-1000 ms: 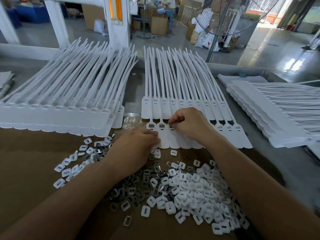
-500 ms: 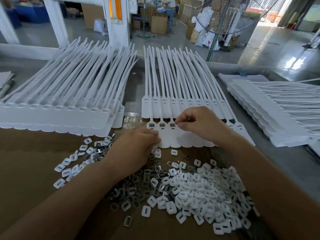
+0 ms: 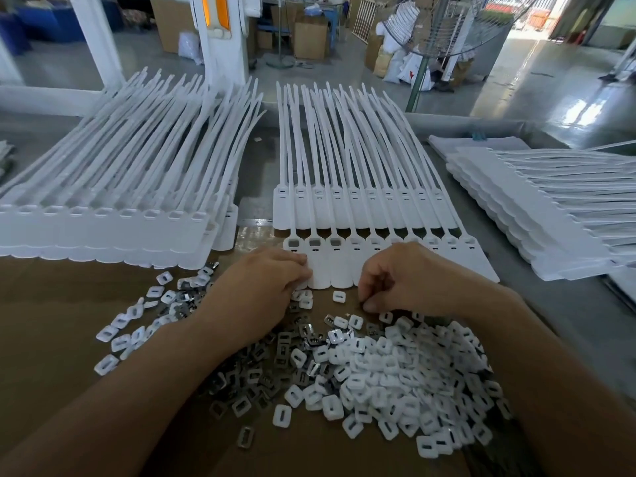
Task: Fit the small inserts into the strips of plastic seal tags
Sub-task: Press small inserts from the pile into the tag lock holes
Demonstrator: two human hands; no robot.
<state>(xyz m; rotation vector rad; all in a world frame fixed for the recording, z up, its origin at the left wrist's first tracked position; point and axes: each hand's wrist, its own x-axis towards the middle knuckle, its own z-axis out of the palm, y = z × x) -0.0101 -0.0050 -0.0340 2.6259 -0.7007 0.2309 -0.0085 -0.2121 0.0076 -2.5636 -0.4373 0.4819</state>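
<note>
Left stack (image 3: 113, 228): far left. Left hand (image 3: 261, 287): fingers bent against the left end of the strip (image 3: 344, 266); grip not discernible. Strip: on the cardboard (image 3: 51, 304), three leftmost sockets filled. Right hand (image 3: 406, 277): curled, fingertips down at the inserts (image 3: 395, 373) heaped just below the strip; contents not discernible.

No text, number or brand can be read anywhere. A white sack (image 3: 411, 68) in the background carries a red mark, too blurred to make out as letters. The heads of the seal tags (image 3: 339, 201) show small dark marks, too small to tell whether any is writing.
</note>
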